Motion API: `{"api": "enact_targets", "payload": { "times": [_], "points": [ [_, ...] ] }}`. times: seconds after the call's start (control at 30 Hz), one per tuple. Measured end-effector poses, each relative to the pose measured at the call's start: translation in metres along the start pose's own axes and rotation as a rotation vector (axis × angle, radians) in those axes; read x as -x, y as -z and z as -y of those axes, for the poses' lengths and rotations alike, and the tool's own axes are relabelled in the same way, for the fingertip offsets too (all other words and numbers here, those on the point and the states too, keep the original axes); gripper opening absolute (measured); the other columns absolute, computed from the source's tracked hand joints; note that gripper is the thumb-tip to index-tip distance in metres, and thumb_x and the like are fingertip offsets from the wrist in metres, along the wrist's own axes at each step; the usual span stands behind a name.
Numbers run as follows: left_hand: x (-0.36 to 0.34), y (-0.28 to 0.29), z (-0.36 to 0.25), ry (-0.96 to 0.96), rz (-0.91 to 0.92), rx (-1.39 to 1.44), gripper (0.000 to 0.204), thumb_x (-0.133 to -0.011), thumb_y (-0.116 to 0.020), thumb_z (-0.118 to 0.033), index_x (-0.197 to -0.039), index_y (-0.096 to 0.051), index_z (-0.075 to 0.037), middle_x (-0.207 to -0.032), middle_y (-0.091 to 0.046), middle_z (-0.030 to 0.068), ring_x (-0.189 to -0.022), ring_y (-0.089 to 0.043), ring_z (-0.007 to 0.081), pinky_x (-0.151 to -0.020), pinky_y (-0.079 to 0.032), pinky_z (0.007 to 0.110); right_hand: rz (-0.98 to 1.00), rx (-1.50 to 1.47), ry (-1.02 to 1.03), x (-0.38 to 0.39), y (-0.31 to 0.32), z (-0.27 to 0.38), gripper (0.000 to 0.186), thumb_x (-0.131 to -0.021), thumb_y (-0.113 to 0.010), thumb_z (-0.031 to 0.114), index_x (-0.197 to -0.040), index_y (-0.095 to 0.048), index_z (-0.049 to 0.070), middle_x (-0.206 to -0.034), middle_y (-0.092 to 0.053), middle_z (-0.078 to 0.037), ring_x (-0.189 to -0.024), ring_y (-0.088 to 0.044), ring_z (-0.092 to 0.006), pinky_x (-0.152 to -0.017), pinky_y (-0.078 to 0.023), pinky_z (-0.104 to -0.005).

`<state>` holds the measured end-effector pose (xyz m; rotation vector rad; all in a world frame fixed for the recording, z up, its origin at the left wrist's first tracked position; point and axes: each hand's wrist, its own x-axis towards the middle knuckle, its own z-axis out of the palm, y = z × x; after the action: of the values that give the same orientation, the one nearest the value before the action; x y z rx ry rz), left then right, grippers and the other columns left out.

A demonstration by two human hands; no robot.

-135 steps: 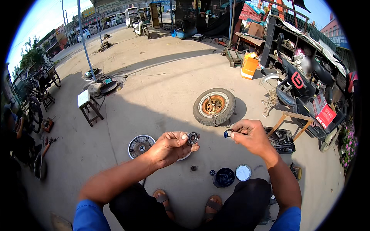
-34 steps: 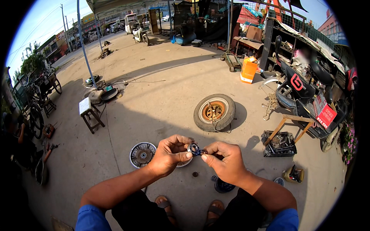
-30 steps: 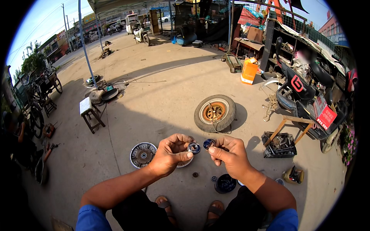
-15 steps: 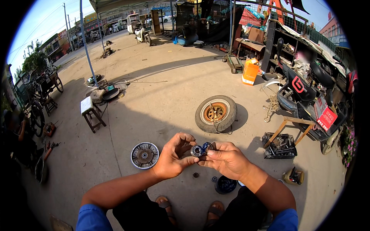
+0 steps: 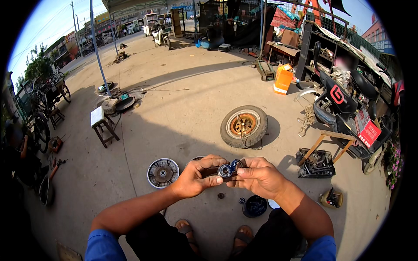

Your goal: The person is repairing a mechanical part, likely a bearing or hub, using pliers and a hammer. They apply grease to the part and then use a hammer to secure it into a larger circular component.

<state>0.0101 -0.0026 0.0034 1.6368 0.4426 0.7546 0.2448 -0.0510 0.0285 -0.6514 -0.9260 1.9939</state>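
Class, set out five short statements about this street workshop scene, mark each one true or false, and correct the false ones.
1. The left hand holds a round metal bearing. True.
2. The right hand is empty. False: it holds a dark, blue-smeared ring, close beside the bearing.
3. A wheel with a tyre lies on the ground beyond the hands. True.
4. The orange box is to the left of that wheel in the picture. False: it is to the right and farther away.
5. The stool with the whitish top stands on the picture's left side. True.
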Motion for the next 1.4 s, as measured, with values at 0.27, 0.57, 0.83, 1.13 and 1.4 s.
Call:
{"api": "enact_targets", "payload": {
  "times": [0.27,0.57,0.83,1.13,1.4],
  "points": [
    [0.002,-0.005,-0.002,0.004,-0.055,0.14,0.038,-0.09,-0.071,-0.007,-0.124,-0.058,0.003,-0.12,-0.061,0.0083,-0.112,-0.059,0.0173,-0.1,-0.047,0.034,-0.126,0.247,0.118,0.002,-0.007,0.0,0.019,-0.094,-0.065,0.01,-0.105,-0.062,-0.004,-0.103,-0.066,-0.011,-0.094,-0.064,-0.0171,-0.086,-0.054,-0.0338],
    [0.003,-0.006,-0.006,0.027,-0.134,0.153,0.035,-0.089,-0.073,-0.006,-0.12,-0.06,0.003,-0.109,-0.066,0.0044,-0.103,-0.061,0.0119,-0.09,-0.05,0.029,-0.386,0.939,0.614,0.001,-0.008,-0.015,0.011,-0.085,-0.072,0.004,-0.087,-0.064,-0.003,-0.081,-0.068,-0.009,-0.074,-0.066,-0.0159,-0.065,-0.05,-0.0293],
    [0.003,-0.009,-0.008,0.023,-0.164,0.2,0.032,-0.087,-0.075,-0.003,-0.116,-0.062,0.002,-0.107,-0.068,0.0056,-0.098,-0.064,0.0118,-0.087,-0.053,0.028,-0.402,1.349,0.98,-0.003,-0.021,-0.016,0.013,-0.075,-0.073,-0.003,-0.082,-0.063,0.0,-0.084,-0.066,-0.012,-0.074,-0.068,-0.0283,-0.065,-0.054,-0.0355],
    [0.005,-0.007,-0.006,0.088,-0.238,0.295,0.034,-0.083,-0.076,0.001,-0.114,-0.063,0.004,-0.108,-0.07,0.0111,-0.095,-0.066,0.0148,-0.082,-0.056,0.03,-0.363,1.592,1.048,0.0,-0.024,-0.018,0.014,-0.073,-0.074,-0.003,-0.084,-0.065,0.0,-0.089,-0.065,-0.01,-0.077,-0.067,-0.0261,-0.063,-0.055,-0.0342],
    [0.007,-0.006,-0.005,0.072,-0.242,0.312,0.033,-0.082,-0.077,0.002,-0.112,-0.063,0.003,-0.108,-0.07,0.0109,-0.095,-0.067,0.0149,-0.082,-0.056,0.03,-0.301,1.825,1.098,0.004,-0.024,-0.011,0.013,-0.07,-0.066,-0.004,-0.082,-0.063,0.001,-0.088,-0.063,-0.008,-0.076,-0.065,-0.0242,-0.061,-0.054,-0.0338]
  ]
}}
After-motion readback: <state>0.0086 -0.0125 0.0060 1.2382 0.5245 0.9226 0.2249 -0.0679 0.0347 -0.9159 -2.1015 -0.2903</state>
